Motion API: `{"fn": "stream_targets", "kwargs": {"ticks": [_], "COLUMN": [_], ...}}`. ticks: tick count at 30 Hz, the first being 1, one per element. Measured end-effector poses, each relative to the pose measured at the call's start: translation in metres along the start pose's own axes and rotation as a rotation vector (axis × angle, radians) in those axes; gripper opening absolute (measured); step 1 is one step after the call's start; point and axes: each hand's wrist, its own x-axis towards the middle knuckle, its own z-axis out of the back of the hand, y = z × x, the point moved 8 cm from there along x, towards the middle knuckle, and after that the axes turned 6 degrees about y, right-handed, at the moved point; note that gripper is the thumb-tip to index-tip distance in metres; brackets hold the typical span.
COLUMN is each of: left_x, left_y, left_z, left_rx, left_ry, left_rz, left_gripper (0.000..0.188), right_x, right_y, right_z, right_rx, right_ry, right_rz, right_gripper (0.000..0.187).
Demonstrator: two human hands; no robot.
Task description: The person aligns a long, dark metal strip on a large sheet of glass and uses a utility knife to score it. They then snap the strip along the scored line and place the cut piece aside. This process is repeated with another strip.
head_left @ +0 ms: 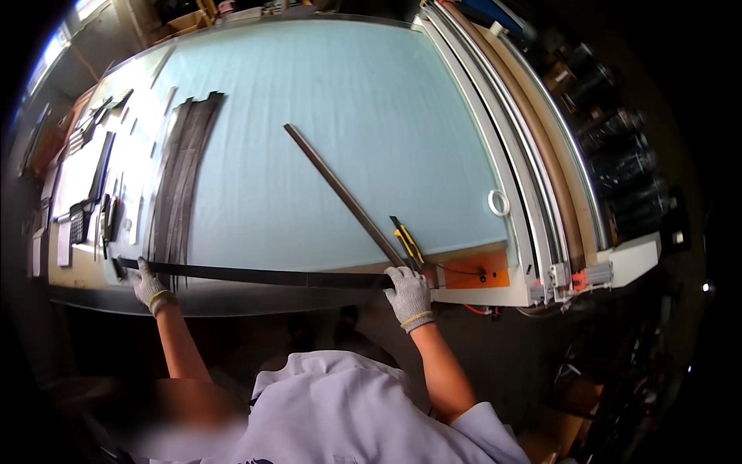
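A long, flat black strip (270, 277) stretches between my two hands along the table's near edge. My left hand (151, 287), in a grey glove with a yellow cuff, is closed on the strip near its left end. In a matching glove, my right hand (409, 295) grips the strip's right end; its fingertips are partly hidden. Just beyond the right hand lies a yellow and black utility knife (407, 241). Beside the knife, a narrow dark metal bar (332, 178) rests slantwise on the pale blue tabletop (371, 100). Several dark strips (185, 170) lie side by side at the left.
A white ring-shaped roll (498, 203) sits near the right side, by long rails and a brown roller (541, 147). An orange plate (487, 271) is at the near right corner. A calculator (79, 223) and other small items lie on the left.
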Motion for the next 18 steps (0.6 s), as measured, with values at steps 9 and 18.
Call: {"fn": "stream_targets", "kwargs": {"ticks": [9,18], "left_x": [-0.389,-0.462], "left_y": [-0.069,-0.095], "left_z": [-0.27,-0.299], "left_rx": [0.453,0.401], "left_ry": [1.789,2.401], "left_rz": [-1.155,-0.46], "left_gripper": [0.04,0.031], "right_x": [-0.033,-0.059], "right_y": [0.023,0.017], "right_z": [0.103,0.184], "right_rx": [-0.273,-0.026], "right_ry": [-0.227,-0.56], "right_rz": [0.028,-0.06], "right_gripper": [0.035,0.05]}}
